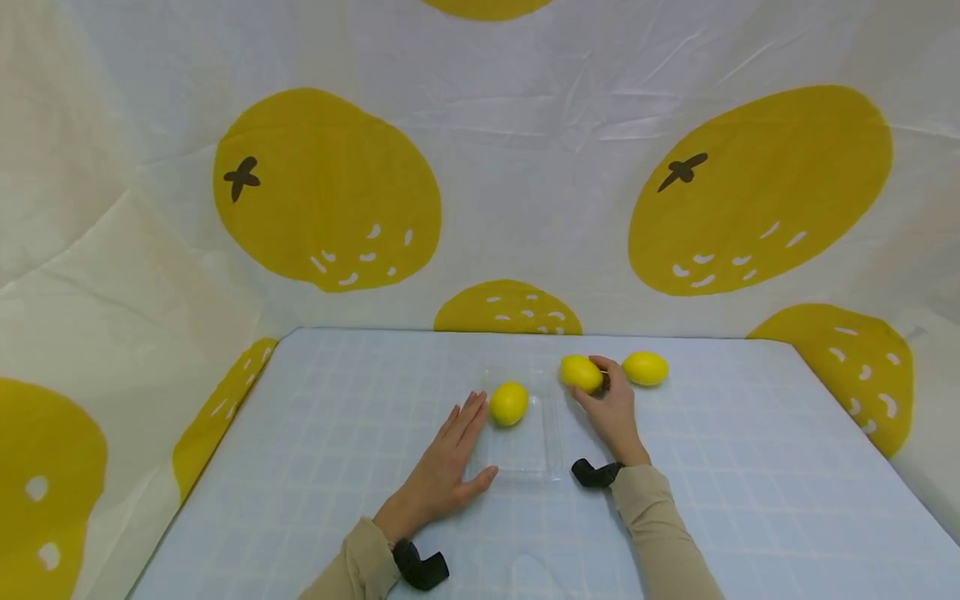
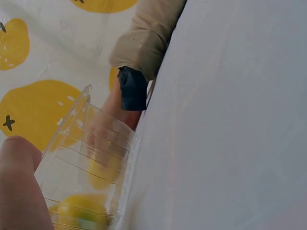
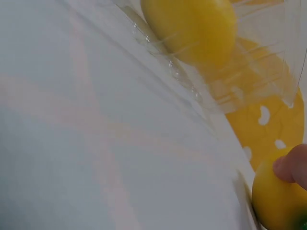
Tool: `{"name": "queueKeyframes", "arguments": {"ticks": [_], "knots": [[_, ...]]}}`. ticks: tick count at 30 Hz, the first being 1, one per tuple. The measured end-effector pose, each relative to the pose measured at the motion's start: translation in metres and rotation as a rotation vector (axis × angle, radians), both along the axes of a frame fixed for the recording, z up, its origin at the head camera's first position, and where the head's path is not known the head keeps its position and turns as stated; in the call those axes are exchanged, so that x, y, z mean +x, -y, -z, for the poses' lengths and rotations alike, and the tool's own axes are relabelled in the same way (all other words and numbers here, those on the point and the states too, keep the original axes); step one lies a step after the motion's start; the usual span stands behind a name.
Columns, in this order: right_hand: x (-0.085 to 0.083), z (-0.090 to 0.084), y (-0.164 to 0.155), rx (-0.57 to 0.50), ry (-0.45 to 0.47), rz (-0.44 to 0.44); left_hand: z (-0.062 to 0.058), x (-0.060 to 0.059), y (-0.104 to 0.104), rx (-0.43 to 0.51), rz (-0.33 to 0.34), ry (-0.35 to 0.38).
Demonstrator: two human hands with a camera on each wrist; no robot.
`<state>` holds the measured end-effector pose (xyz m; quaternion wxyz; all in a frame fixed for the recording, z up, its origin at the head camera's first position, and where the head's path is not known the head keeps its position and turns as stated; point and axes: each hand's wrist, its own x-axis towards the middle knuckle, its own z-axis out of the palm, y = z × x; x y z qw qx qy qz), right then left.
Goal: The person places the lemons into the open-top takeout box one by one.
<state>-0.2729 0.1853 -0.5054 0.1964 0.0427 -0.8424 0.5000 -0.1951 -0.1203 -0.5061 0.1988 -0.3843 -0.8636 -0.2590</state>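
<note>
Booth-like: printed fabric walls (image 1: 532,192), checked table (image 1: 345,408)

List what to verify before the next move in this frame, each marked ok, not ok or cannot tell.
1. Right hand secure on the gripped lemon: ok, thumb and fingers pinch it.
2. Gripped lemon lifted off the table: cannot tell.
3. Room in the clear container: ok, near part bare beyond the inside lemon.
4. Left hand touching the container: cannot tell; fingertips reach its left edge.
5. Spare lemon out of the way: ok, right of the right hand.
</note>
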Motion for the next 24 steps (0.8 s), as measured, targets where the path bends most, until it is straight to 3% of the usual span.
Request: {"name": "queueKeyframes", "arguments": {"ticks": [7,16,24], "knots": [[0.012,0.000,-0.002,0.074,0.020,0.044,0.000,-0.001,-0.001,0.000,0.002,-0.004],[0.021,-0.001,0.000,0.096,0.048,0.017,-0.003,0.001,-0.001,-0.021,-0.012,0.008],[0.024,-0.005,0.003,0.091,0.132,-0.010,-0.002,0.002,0.000,-0.025,-0.017,0.009]]}}
